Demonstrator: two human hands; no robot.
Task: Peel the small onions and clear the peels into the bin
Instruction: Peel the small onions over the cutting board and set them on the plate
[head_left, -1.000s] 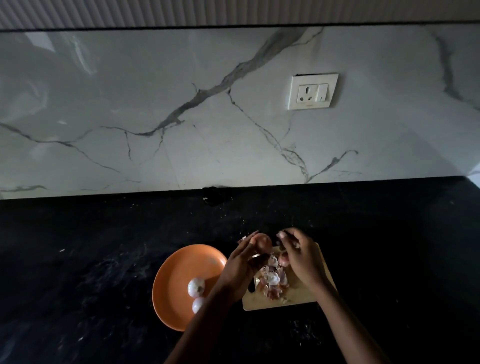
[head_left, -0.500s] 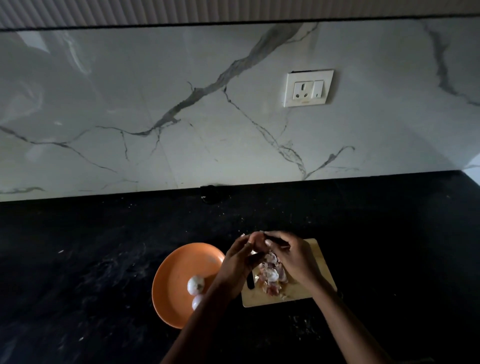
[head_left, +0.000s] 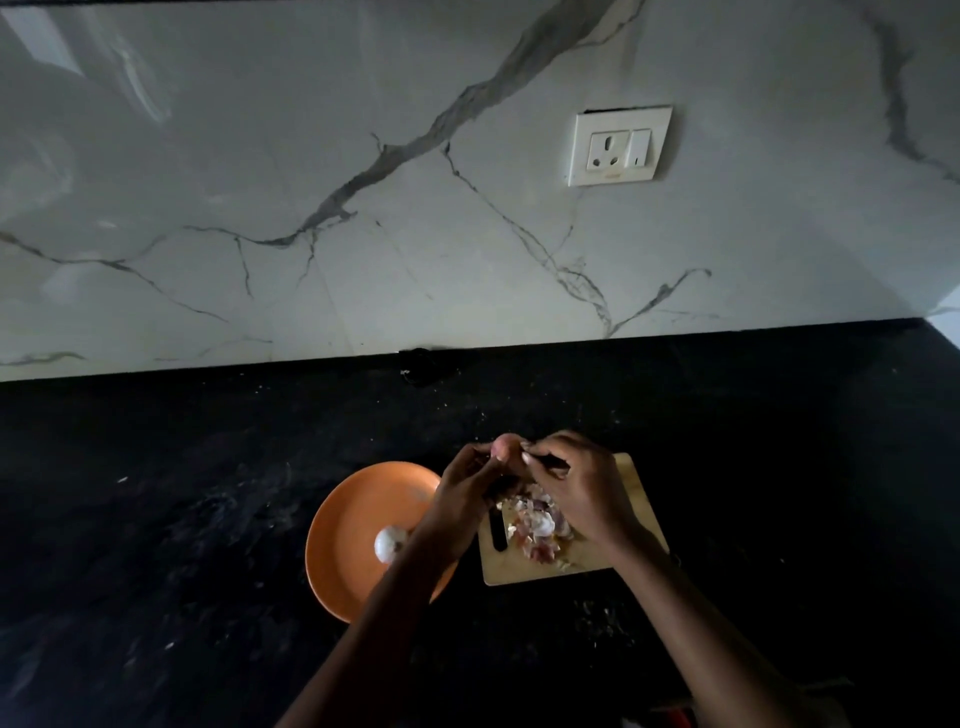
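Note:
My left hand (head_left: 467, 493) grips a small pinkish onion (head_left: 506, 448) above the far left corner of a wooden cutting board (head_left: 634, 499). My right hand (head_left: 582, 483) holds a dark knife (head_left: 545, 460) whose tip meets the onion, with its thumb against the onion. A pile of onion peels (head_left: 535, 525) lies on the board under both hands. An orange plate (head_left: 358, 514) to the left of the board holds a peeled white onion (head_left: 390, 543). My left forearm hides part of the plate.
Plate and board rest on a black speckled countertop (head_left: 182, 519). A white marble backsplash (head_left: 363, 208) with a wall socket (head_left: 618, 146) rises behind. A small dark object (head_left: 421, 364) sits where counter meets wall. Peel crumbs (head_left: 597, 613) lie in front of the board.
My hands have come together: the right hand with the knife moved left onto the onion that the left hand holds. The view has tilted slightly downward.

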